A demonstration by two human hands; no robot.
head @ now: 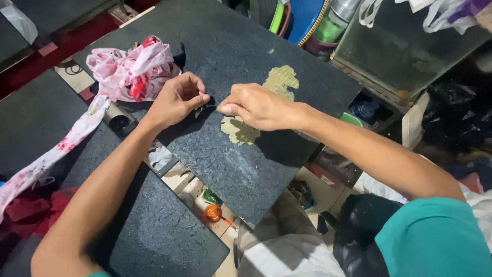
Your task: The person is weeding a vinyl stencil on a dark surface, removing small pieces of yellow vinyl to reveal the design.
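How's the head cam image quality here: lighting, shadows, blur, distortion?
Head view: bright overhead light, no glare on the matte dark board. Both hands, left hand and right hand, are sharp enough, but the small item pinched between them is too tiny to identify. Arms cast soft shadows on the board. The upper right clutter falls into deep shadow. Wide-angle stretch shows at the edges, especially the teal sleeve.

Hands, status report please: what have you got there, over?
Left hand and right hand pinched together over dark board. Item between fingertips too small to tell. Floral cloth lies beside.
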